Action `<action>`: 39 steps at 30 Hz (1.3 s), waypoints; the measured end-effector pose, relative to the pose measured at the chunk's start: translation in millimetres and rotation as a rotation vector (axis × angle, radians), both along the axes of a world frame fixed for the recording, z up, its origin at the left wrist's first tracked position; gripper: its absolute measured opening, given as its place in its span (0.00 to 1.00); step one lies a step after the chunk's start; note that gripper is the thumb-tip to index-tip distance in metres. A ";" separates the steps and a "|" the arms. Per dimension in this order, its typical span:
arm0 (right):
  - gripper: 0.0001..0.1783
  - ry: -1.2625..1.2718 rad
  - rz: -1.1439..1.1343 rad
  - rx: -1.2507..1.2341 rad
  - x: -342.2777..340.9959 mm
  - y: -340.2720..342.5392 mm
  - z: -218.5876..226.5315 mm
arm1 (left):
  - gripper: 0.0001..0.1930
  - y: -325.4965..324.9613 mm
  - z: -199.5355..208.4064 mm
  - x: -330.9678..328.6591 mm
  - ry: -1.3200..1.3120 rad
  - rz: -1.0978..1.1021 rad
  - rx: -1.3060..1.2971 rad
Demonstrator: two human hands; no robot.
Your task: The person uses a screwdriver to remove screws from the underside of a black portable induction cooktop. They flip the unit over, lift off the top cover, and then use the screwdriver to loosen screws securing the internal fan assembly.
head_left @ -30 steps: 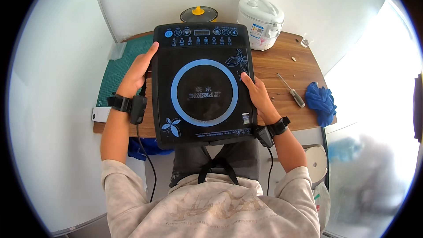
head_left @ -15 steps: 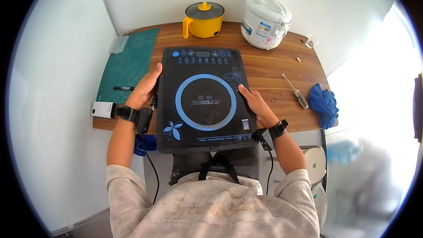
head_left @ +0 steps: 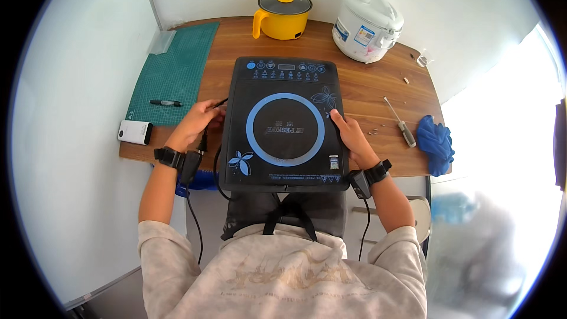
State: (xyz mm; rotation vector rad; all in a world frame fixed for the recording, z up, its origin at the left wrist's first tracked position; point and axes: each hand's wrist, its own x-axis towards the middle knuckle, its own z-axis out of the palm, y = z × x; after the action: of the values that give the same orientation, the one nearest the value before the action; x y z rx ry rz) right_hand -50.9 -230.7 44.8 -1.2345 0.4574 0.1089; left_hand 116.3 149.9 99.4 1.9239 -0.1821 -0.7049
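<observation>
cooktop, single, with right fingers clamped on its edge, left fingers together on one black cord

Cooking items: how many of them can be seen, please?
3: the black induction cooktop, held at its right edge by the right hand; the yellow pot behind it; the white rice cooker right of the pot. More may be hidden.

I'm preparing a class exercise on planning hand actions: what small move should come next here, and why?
Probably, the left hand should draw the black cord slightly farther left: it holds the cord, but a loop hangs close beside the near left corner of the black cooktop. The right hand grips the opposite side and can steady it.
</observation>
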 end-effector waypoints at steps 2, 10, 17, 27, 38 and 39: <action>0.31 -0.007 -0.011 -0.005 2.7 2.7 1.4 | 0.19 4.5 -5.3 -4.2 -0.097 0.037 -0.006; 0.29 -0.039 0.032 -0.096 10.9 -10.0 -5.5 | 0.19 2.9 1.7 -39.6 -0.288 -0.143 0.188; 0.32 -0.041 0.020 -0.183 -8.6 -12.0 11.4 | 0.18 -13.4 -4.9 -66.4 -0.264 -0.113 0.127; 0.33 -0.183 -0.005 -0.135 -7.6 -20.0 -2.8 | 0.18 -36.7 -12.4 -65.4 -0.217 0.008 -0.077; 0.35 -0.029 0.119 -0.430 -29.2 -31.8 14.9 | 0.18 -25.4 -13.8 -55.4 -0.266 -0.018 -0.118; 0.35 -0.033 0.141 -0.481 -30.3 -34.0 13.9 | 0.18 -24.4 -14.0 -56.7 -0.247 -0.002 -0.154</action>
State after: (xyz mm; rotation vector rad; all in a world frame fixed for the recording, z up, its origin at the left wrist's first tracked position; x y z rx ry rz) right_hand -81.2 -264.6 58.8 -1.7391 0.3779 0.1017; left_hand 59.6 125.5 85.4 1.8580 -0.3812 -0.4397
